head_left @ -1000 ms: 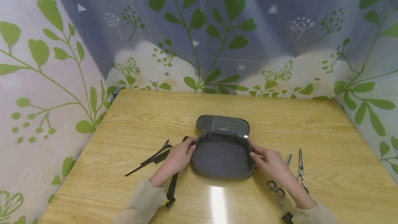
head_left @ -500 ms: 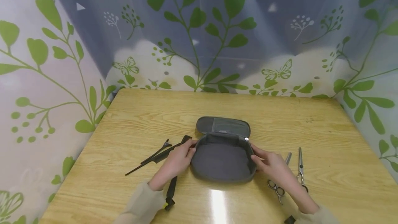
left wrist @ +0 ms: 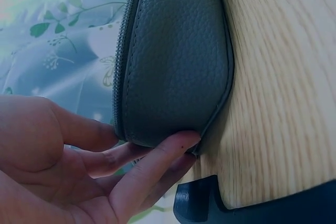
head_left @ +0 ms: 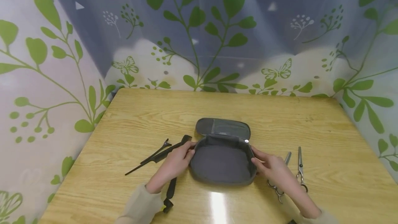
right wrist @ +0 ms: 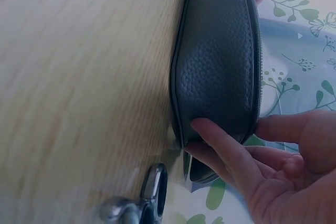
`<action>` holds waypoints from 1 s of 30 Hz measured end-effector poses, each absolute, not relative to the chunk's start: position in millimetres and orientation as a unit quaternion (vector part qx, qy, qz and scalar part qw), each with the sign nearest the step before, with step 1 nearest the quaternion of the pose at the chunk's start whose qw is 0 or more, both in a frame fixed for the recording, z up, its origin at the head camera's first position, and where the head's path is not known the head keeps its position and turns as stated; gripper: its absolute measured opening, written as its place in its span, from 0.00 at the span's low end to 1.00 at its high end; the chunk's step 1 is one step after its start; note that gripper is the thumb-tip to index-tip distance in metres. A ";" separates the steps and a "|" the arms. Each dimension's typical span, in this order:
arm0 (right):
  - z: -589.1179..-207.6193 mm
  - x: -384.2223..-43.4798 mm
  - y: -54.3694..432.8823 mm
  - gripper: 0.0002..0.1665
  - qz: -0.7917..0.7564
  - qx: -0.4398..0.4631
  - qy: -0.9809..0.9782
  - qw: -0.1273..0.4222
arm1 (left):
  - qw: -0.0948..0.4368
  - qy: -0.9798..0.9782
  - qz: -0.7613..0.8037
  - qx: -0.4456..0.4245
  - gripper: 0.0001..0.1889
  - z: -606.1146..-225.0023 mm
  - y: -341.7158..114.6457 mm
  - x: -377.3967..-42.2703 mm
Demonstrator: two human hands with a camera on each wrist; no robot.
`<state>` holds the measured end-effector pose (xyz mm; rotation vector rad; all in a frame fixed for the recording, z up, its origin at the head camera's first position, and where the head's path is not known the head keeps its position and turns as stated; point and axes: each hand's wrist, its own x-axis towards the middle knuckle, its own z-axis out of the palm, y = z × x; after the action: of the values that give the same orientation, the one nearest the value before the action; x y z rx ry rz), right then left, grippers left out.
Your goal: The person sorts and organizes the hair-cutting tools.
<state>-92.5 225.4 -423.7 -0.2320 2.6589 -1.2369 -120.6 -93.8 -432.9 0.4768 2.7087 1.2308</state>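
Note:
A grey leather zip case (head_left: 222, 165) sits on the wooden table, its lid (head_left: 231, 129) folded back away from me. Nothing shows inside its lined body. My left hand (head_left: 175, 161) holds the left end, thumb at the zipped rim and fingers against the outer side. At the opposite end my right hand (head_left: 275, 167) grips in the same manner, fingertips pressed on the side wall (right wrist: 215, 61) in the right wrist view. Close by the left hand lies a black tail comb (head_left: 164, 154). Thinning or cutting scissors (head_left: 300, 165) lie by the right forearm.
Beside the comb is a slim black hair clip (head_left: 153, 153). A black handle (head_left: 171, 187) runs out from under the left hand. Another pair of scissors (head_left: 287, 158) is partly hidden by the right hand. Patterned curtain (head_left: 199, 54) surrounds the wooden table (head_left: 155, 113).
The case has slid slightly toward me, with both hands keeping their hold on its ends. The lid has come along with it. Combs, clip and scissors have stayed put.

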 end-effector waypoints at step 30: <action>-424.0 -93.3 245.0 0.32 -0.356 -0.146 0.921 0.065 | 0.070 0.899 0.408 0.142 0.15 -436.5 -94.6 -123.7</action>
<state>-93.3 245.0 -424.0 -0.4417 2.7778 -1.0741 -123.7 -94.6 -436.5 0.4273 2.7055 1.2286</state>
